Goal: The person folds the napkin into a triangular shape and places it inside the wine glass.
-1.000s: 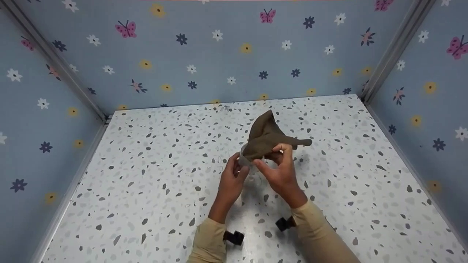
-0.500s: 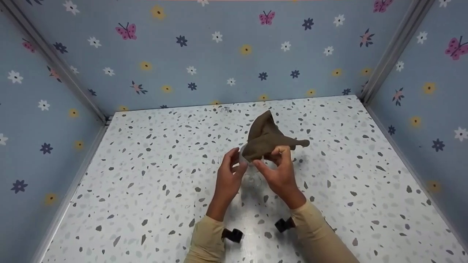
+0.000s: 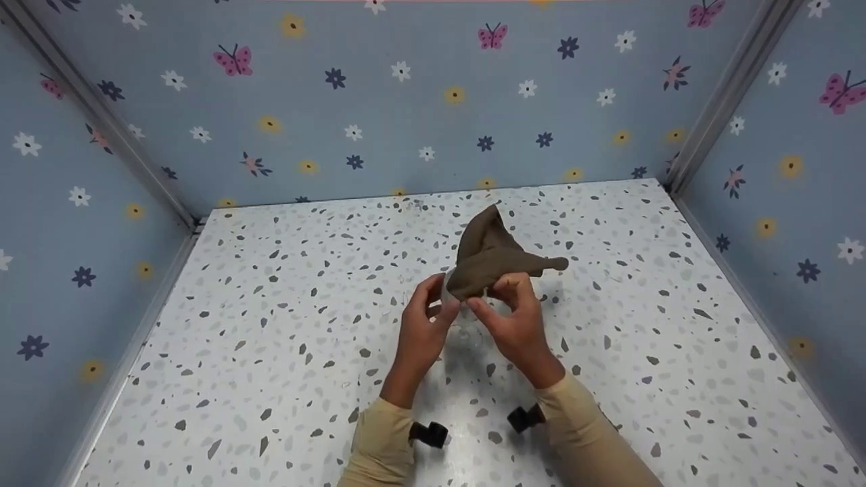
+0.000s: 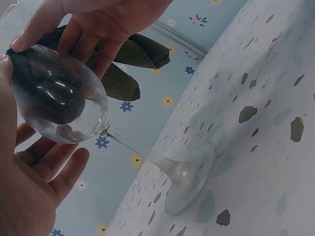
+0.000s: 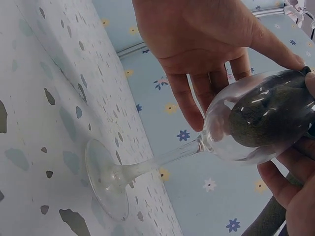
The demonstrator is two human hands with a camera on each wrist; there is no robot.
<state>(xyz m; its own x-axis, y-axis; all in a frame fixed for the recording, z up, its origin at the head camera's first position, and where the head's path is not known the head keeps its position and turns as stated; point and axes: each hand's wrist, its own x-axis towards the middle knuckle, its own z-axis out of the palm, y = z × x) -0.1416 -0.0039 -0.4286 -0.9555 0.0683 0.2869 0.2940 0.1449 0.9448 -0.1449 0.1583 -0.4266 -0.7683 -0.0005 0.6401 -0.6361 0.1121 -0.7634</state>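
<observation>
A clear stemmed wine glass (image 4: 98, 108) has a bunched dark olive-brown cloth (image 3: 497, 260) pushed into its bowl. The rest of the cloth spreads out over the rim, one corner pointing away and another narrow end to the right. My left hand (image 3: 423, 331) holds the bowl, its thumb on the near side and fingers around the far side. At the rim, my right hand (image 3: 517, 328) pinches the cloth between thumb and fingers. The wrist views show the rounded wad inside the bowl. Whether the glass's foot (image 5: 106, 182) touches the table is unclear.
The white speckled table (image 3: 270, 338) lies beneath both hands. Blue flowered panels (image 3: 406, 101) stand at the back and both sides, joined by grey metal corner strips. A small black wrist camera (image 3: 433, 435) hangs at each cuff.
The cloth's narrow right end has shifted slightly left. My right fingers have moved a little lower on the cloth. My left fingers have shifted slightly on the bowl.
</observation>
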